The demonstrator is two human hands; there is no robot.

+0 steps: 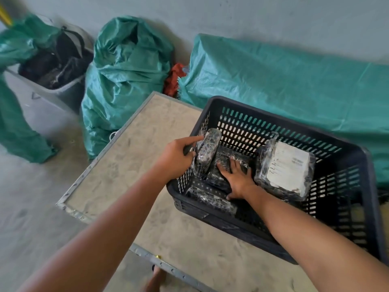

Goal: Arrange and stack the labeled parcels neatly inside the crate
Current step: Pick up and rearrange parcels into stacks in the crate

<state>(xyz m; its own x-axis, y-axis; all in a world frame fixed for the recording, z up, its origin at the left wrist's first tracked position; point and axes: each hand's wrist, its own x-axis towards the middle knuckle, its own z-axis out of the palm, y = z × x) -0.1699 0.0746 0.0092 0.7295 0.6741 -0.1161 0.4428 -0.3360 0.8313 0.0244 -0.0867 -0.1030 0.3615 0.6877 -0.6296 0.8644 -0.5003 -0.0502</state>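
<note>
Head view: a black wrapped parcel [207, 152] is held upright by the left grip [179, 159] against the crate [294, 123] wall on the tabletop [136, 154]. The right grip [235, 178], fingers spread, is pressed flat on a dark parcel [223, 163] beside it. A labeled parcel [288, 167] is propped right of it.

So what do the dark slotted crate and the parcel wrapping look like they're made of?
The dark slotted crate looks like moulded rigid plastic, matte, judging by its uniform cut-out slots and thick rim. The black parcel with the white label seems wrapped in glossy clear film over dark plastic: it shows crinkles and highlights. Contents can't be told.
</note>
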